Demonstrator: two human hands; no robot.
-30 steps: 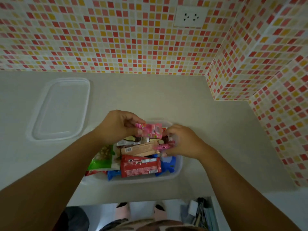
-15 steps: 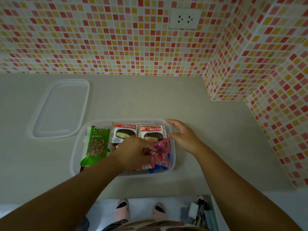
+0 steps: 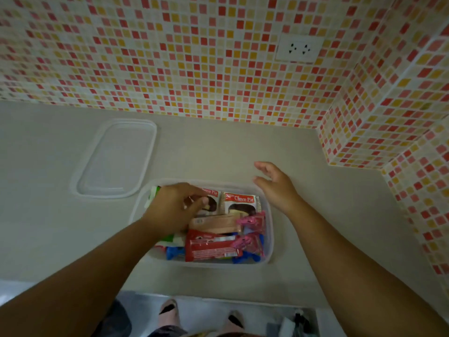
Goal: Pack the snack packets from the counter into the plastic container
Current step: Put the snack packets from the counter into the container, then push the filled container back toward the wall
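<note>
While left hand (image 3: 173,210) presses crinkly packets (image 3: 213,246); clear rect. container (image 3: 269,249).

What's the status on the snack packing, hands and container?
Left hand down in the plastic container, on the snack packets. Right hand open, empty, above the far right corner. Lid off, lying alongside.

Grey counter (image 3: 218,152) in a tiled corner

Directly on it lie a clear plastic container (image 3: 270,239), near the front edge, and its clear lid (image 3: 116,159), flat, just beside the container's far-left corner.
</note>
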